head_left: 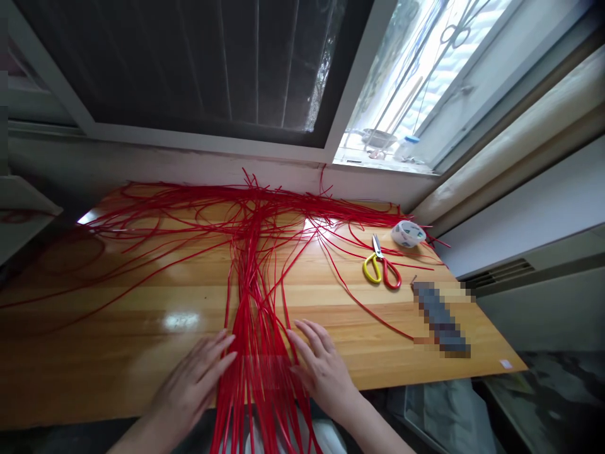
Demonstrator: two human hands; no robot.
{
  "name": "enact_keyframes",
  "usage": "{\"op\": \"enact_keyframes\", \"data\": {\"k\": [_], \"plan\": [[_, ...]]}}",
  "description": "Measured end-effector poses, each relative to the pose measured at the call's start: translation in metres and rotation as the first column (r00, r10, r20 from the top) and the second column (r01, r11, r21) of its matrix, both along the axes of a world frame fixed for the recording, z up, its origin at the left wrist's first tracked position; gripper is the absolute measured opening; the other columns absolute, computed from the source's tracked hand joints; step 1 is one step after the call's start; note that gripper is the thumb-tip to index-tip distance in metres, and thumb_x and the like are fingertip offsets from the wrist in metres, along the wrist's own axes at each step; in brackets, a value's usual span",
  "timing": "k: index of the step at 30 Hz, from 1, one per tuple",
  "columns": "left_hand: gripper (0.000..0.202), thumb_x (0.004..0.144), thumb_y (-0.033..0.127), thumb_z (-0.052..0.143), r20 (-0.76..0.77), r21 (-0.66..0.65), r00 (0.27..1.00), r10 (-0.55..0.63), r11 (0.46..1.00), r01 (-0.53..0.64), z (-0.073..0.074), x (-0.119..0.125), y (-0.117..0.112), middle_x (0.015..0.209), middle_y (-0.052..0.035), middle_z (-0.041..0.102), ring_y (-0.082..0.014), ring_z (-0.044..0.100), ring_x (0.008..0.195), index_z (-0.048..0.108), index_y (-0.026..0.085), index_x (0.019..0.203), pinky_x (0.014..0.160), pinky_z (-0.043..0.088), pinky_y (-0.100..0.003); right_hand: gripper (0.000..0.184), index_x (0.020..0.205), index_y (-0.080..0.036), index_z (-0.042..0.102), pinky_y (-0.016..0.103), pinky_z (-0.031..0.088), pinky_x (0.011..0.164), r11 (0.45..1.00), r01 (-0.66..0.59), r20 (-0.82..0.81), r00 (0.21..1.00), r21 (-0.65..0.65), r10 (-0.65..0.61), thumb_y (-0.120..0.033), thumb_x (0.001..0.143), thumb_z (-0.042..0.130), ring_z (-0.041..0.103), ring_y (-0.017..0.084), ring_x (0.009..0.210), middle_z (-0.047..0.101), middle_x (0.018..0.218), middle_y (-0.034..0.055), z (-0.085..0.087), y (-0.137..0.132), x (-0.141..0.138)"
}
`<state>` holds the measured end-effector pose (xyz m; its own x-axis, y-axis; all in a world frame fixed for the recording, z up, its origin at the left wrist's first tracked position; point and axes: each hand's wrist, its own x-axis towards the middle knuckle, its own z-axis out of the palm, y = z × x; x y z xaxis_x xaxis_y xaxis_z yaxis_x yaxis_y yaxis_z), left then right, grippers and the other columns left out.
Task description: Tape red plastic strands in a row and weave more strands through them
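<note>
Probably a room in a home: a wood table (146,340) below a window (208,140), a curled grille (455,36) beyond at far right, a vented white unit (510,252) at right.

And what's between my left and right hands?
In the head view, red strands lie between your left hand and right hand, with what looks like a clear strip across them.

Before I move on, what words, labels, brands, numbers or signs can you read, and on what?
No text can be read.
Tape roll: small printed marks, too small to read.
White sticker on the tabletop: too small and blurred to read.
Dark pixelated object: masked, nothing legible.
</note>
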<state>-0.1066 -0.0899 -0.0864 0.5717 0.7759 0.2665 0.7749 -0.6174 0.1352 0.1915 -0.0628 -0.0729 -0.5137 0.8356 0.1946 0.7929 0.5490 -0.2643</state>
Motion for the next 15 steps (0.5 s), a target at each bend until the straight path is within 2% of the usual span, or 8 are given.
{"op": "enact_keyframes", "data": {"k": [3, 6, 10, 12, 15], "plan": [[0.057, 0.087, 0.017, 0.038, 0.006, -0.088, 0.997, -0.074, 0.993, 0.075, 0.009, 0.026, 0.018, 0.145, -0.0044, 0.033, -0.0219, 0.027, 0.134, 0.024, 0.025, 0.141, 0.106, 0.033, -0.041, 0.048, 0.126, -0.022, 0.047, 0.042, 0.039, 0.098, 1.000, -0.022, -0.028, 0.999, -0.005, 0.022, -0.018, 0.079, 0.055, 0.039, 0.026, 0.121, 0.047, 0.131, 0.0093, 0.005, 0.005, -0.009], [0.057, 0.090, 0.025, 0.037, 0.010, -0.128, 0.994, -0.112, 0.985, 0.112, 0.006, 0.043, 0.031, 0.146, -0.0051, 0.029, -0.0216, 0.026, 0.134, 0.016, 0.023, 0.143, 0.105, 0.034, -0.043, 0.033, 0.113, -0.018, 0.054, 0.039, 0.044, 0.088, 0.995, 0.096, -0.053, 0.994, -0.035, -0.097, -0.021, 0.080, 0.054, 0.050, 0.025, 0.104, 0.058, 0.112, 0.0118, 0.002, 0.006, -0.012], [0.056, 0.091, 0.028, 0.036, -0.007, -0.160, 0.991, -0.136, 0.978, 0.133, -0.002, 0.045, 0.035, 0.147, -0.0043, 0.025, -0.0212, 0.025, 0.135, 0.015, 0.024, 0.143, 0.106, 0.031, -0.045, 0.011, 0.086, -0.017, 0.058, 0.032, 0.044, 0.069, 0.955, 0.249, -0.016, 0.967, -0.162, -0.255, -0.025, 0.081, 0.054, 0.056, 0.020, 0.074, 0.061, 0.078, 0.0067, -0.008, 0.005, -0.007], [0.055, 0.091, 0.028, 0.036, -0.005, -0.161, 0.992, -0.128, 0.979, 0.126, -0.004, 0.043, 0.034, 0.148, -0.0041, 0.024, -0.0208, 0.023, 0.135, 0.015, 0.024, 0.143, 0.107, 0.030, -0.044, 0.007, 0.076, -0.018, 0.055, 0.026, 0.040, 0.062, 0.929, 0.251, -0.020, 0.964, -0.273, -0.266, -0.022, 0.081, 0.053, 0.054, 0.016, 0.065, 0.059, 0.068, 0.0027, -0.011, 0.006, -0.006], [0.056, 0.091, 0.027, 0.036, 0.005, -0.157, 0.994, -0.113, 0.981, 0.113, -0.004, 0.043, 0.036, 0.148, -0.0042, 0.025, -0.0202, 0.023, 0.136, 0.014, 0.023, 0.143, 0.107, 0.030, -0.044, 0.010, 0.071, -0.018, 0.053, 0.022, 0.035, 0.058, 0.894, 0.225, -0.098, 0.954, -0.388, -0.283, -0.019, 0.081, 0.051, 0.051, 0.013, 0.061, 0.057, 0.064, 0.0001, -0.005, 0.015, -0.006]]}}
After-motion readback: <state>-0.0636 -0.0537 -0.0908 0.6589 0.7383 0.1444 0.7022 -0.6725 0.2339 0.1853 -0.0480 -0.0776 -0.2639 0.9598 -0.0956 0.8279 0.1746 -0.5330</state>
